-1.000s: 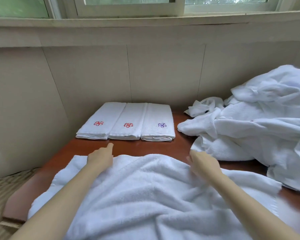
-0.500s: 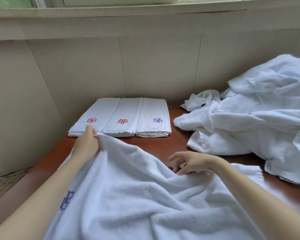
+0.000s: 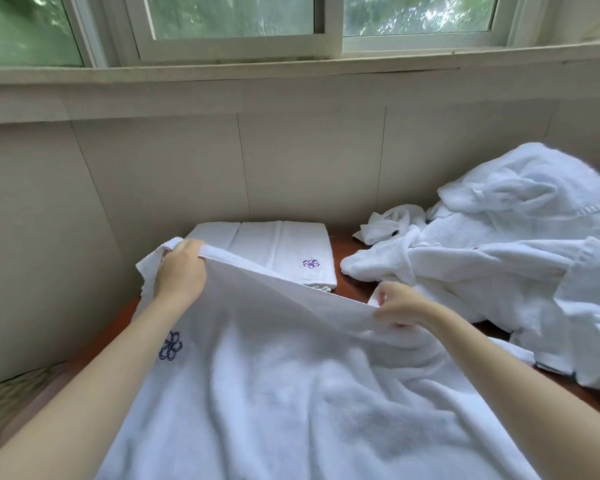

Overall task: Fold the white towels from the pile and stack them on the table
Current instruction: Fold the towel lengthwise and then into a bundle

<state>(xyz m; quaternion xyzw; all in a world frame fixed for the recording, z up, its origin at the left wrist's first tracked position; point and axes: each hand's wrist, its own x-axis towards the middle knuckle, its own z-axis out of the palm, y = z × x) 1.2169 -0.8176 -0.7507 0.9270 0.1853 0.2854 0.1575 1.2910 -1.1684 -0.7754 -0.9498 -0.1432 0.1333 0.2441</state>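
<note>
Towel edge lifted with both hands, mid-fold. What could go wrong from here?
1. The right hand pinches only a thin bit of the towel edge; that grip may slip and drop the fold.
2. The left hand holds its corner higher than the right, so the fold could land skewed.
3. The raised edge hangs close above the folded towels; sweeping forward might disturb them.

Count: three folded towels (image 3: pixel 278 251) in a row just beyond the left hand (image 3: pixel 181 271); one open towel (image 3: pixel 274 382) beneath both hands, two in all, the other being the right hand (image 3: pixel 400 304). One unfolded pile (image 3: pixel 506 258) right of the right hand; its towel count cannot be told. Two embroidered flowers visible.
</note>
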